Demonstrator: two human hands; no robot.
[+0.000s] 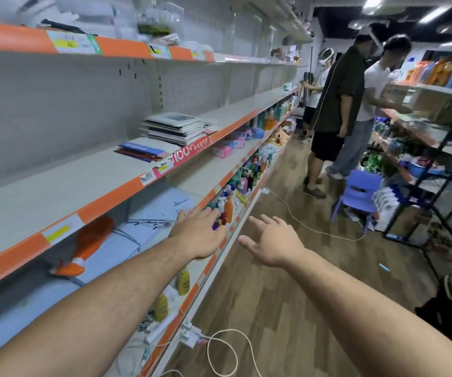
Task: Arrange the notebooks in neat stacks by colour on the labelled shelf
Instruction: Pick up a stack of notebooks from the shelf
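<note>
Empty hands outstretched.
Left hand (200,232) and right hand (273,240) spread open; notebooks (176,127) wait at eleven o'clock on the shelf (83,172), likely the next reach.

Bare shelf (64,183) left of the notebook stacks (174,129).

Two piles of notebooks lie flat on the middle shelf (56,191), a pale board whose orange front strip carries price labels. The taller grey notebook pile (174,129), grey, white and black covers loosely squared, sits just behind the red banner (192,153) marked "100+". The low blue notebook pile (144,153), blue, purple and red covers fanned, lies just left of that banner.
</note>
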